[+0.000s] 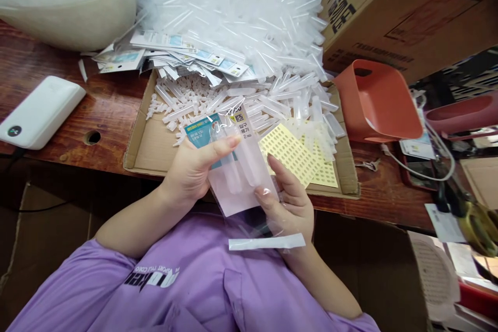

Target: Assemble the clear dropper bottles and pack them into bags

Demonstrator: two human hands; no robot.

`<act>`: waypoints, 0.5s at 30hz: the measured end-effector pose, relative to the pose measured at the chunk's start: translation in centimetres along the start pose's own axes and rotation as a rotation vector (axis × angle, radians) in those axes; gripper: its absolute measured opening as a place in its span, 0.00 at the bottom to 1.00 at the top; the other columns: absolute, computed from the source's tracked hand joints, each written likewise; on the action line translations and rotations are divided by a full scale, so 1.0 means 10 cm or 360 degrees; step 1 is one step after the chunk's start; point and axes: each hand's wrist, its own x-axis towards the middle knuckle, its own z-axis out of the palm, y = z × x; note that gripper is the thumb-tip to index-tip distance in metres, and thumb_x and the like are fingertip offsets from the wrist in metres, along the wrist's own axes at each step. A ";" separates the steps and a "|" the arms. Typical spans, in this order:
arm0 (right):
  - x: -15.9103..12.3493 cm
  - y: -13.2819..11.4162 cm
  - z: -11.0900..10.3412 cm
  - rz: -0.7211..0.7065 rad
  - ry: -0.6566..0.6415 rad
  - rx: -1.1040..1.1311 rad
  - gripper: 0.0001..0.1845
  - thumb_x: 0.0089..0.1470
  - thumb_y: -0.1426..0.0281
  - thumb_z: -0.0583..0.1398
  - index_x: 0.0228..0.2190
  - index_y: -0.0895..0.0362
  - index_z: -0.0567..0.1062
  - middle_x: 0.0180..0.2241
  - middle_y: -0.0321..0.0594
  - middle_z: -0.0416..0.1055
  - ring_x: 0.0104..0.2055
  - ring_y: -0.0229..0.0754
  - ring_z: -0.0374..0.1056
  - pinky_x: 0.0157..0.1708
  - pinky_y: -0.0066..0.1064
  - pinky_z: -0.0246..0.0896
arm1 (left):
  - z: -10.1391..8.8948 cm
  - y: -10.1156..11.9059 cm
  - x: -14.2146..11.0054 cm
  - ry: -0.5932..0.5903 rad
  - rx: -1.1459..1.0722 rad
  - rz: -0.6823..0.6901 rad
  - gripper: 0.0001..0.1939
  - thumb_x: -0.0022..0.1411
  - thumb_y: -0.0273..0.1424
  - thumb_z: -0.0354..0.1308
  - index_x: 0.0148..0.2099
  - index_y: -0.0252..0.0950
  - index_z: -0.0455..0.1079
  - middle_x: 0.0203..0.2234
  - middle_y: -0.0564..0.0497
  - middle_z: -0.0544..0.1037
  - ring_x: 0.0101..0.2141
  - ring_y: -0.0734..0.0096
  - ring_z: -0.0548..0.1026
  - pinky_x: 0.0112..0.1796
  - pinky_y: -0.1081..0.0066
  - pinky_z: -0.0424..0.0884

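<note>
My left hand (192, 168) grips a clear plastic packet (237, 176) from the left, thumb pressed across its front. The packet holds a printed card with a teal label and clear plastic tubes. My right hand (290, 199) holds the packet's lower right edge, fingers curled on the film. A white adhesive strip (266, 242) hangs from the packet's open flap below my hands. Behind the packet lies a shallow cardboard tray (150, 148) with loose clear tubes (249, 98) and small caps, plus a yellow sticker sheet (291, 153).
A big heap of clear tubes (249, 10) fills the back, with a fan of printed cards (175, 54) before it. A white power bank (39, 111) lies left. An orange bin (375, 101) and a cardboard box (412, 5) stand right, cables beyond.
</note>
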 end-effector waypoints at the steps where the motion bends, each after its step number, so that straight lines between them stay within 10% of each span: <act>1: 0.01 0.00 0.00 -0.0004 -0.0030 -0.0017 0.27 0.45 0.71 0.71 0.48 0.40 0.77 0.40 0.29 0.80 0.42 0.37 0.76 0.49 0.33 0.71 | 0.01 -0.01 0.00 0.0000 0.0001 -0.0015 0.17 0.55 0.28 0.67 0.48 0.37 0.76 0.33 0.51 0.83 0.41 0.59 0.81 0.45 0.64 0.76; 5: 0.01 0.00 0.06 -0.0009 -0.0003 -0.0036 0.29 0.39 0.70 0.73 0.46 0.44 0.78 0.51 0.33 0.76 0.55 0.45 0.71 0.58 0.41 0.65 | 0.04 -0.03 -0.02 -0.0056 -0.0009 -0.0089 0.13 0.56 0.29 0.67 0.45 0.37 0.76 0.35 0.50 0.83 0.39 0.61 0.81 0.44 0.65 0.77; 9: 0.02 -0.02 -0.06 0.0072 0.0005 -0.0046 0.31 0.47 0.70 0.70 0.52 0.40 0.73 0.41 0.31 0.80 0.42 0.39 0.77 0.49 0.36 0.72 | 0.03 -0.01 -0.01 -0.0074 -0.0017 -0.0096 0.15 0.56 0.28 0.66 0.48 0.38 0.76 0.37 0.50 0.83 0.41 0.60 0.81 0.46 0.64 0.76; 15: 0.23 -0.39 -0.70 -0.0014 -0.0890 -0.0393 0.31 0.43 0.77 0.70 0.50 0.46 0.77 0.52 0.41 0.75 0.52 0.48 0.73 0.51 0.39 0.72 | -0.07 0.07 -0.01 0.0071 0.0055 -0.0155 0.21 0.49 0.27 0.70 0.47 0.38 0.77 0.34 0.51 0.83 0.39 0.59 0.82 0.42 0.64 0.78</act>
